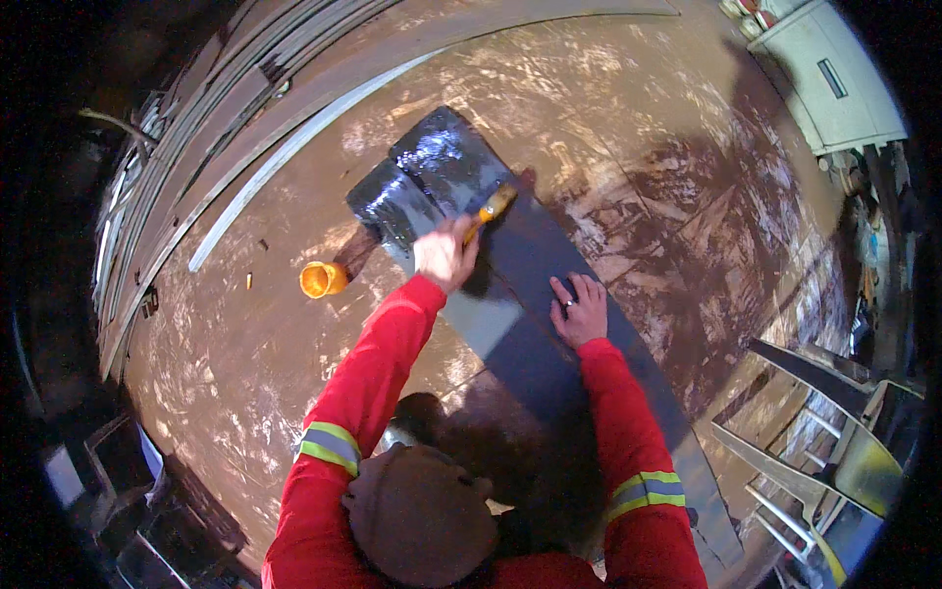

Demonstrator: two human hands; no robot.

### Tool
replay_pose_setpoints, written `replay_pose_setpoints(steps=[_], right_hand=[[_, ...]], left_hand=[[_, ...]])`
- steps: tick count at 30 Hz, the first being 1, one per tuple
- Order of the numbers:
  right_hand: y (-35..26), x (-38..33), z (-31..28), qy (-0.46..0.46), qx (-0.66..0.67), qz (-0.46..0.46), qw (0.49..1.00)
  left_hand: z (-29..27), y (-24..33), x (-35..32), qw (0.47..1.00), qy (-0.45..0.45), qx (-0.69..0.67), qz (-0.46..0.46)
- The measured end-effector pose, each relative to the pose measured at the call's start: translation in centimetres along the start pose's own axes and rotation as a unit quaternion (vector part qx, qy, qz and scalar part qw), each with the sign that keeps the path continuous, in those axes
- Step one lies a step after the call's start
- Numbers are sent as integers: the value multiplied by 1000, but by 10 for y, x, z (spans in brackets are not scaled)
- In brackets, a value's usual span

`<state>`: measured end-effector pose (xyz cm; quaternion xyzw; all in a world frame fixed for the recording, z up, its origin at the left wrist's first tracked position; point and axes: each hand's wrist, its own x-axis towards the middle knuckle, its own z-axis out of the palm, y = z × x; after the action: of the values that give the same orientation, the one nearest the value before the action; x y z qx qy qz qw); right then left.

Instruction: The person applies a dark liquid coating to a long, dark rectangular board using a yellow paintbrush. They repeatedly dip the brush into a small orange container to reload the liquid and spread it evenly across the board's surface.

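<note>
My left hand (446, 255) is closed around the yellow-orange handle of a paintbrush (497, 203). The bristle end rests at the right edge of a long dark grey panel (540, 260), beside its glossy part. A wet-looking black coat (456, 157) covers the panel's far end, which is split by a seam. Fingers spread, my right hand (581, 310) lies flat on the panel's matte surface, nearer to me. Left of the panel, a small orange cup (324, 280) stands on the brown floor; the contents cannot be made out clearly.
Long metal strips and bars (235, 88) are stacked along the far left. A pale cabinet (834, 79) stands at the far right. Metal frames (824, 442) crowd the near right. A rounded brown shape (422, 515) sits between my forearms.
</note>
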<state>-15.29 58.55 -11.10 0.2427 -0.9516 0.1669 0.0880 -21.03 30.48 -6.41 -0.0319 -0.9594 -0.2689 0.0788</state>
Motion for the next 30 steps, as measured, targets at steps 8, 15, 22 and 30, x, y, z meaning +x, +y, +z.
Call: replay_pose_setpoints(steps=[8, 15, 22, 30], right_hand=[[4, -7, -10, -5, 16, 10, 1000], [16, -32, -24, -111, 61, -17, 992], [12, -33, -27, -118, 36, -14, 992], [12, -31, -24, -96, 57, -5, 994]], left_hand=[[-4, 3, -31, 999, -18, 46, 13], [18, 28, -26, 992, -90, 75, 57], [12, 22, -7, 999, -19, 43, -7], [8, 18, -6, 995, -46, 75, -45]])
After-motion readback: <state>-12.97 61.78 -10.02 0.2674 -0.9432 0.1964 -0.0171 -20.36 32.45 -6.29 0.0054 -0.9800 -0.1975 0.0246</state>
